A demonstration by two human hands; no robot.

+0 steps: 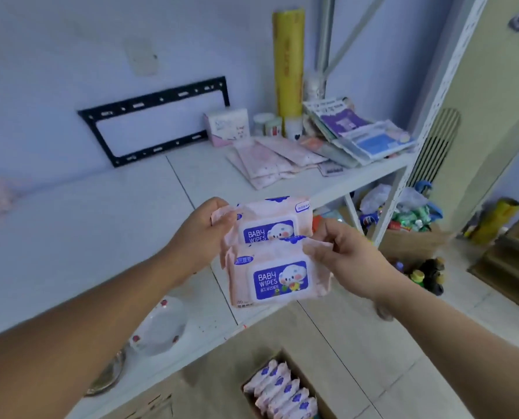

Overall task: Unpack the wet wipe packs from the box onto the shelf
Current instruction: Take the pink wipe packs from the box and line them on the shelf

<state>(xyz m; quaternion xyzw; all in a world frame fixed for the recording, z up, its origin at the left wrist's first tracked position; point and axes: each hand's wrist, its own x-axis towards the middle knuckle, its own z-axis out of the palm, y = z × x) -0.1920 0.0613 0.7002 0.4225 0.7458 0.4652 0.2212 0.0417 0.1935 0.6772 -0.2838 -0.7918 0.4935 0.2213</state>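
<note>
Box [309, 384] of more pink packs sits on the floor below the shelf [85, 237] edge. Above the shelf front, my right hand [347, 255] pinches the near pack [278, 278] by its corner and my left hand [202, 234] pinches the far pack [270, 223]; both read BABY WIPES. Shelf is white, with a yellow roll [288, 62] at its back and a black bracket [155, 119] on the wall
</note>
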